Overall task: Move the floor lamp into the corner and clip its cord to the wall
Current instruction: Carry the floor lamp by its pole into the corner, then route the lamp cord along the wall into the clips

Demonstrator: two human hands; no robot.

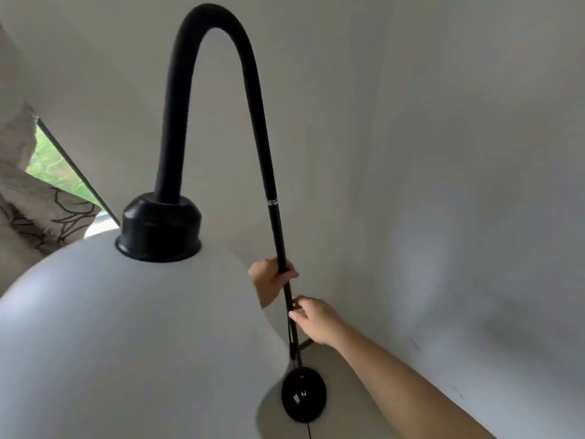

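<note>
White shade (126, 327) nearest — left hand (272, 280) grip clamped on pole (278, 236); right hand (316, 318) fingers pinching it below.

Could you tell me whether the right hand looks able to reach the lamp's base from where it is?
Probably yes: the right hand is on the pole, and nothing shows between it and the base below.

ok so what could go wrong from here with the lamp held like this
1. The big white shade hangs far out from the thin pole on the curved neck, so the lamp may tip toward the person as it moves.
2. The cord trails from the round base across the floor and could snag or be tripped on.
3. The left hand and right hand grip the pole low down, giving little control over the swinging top.
</note>
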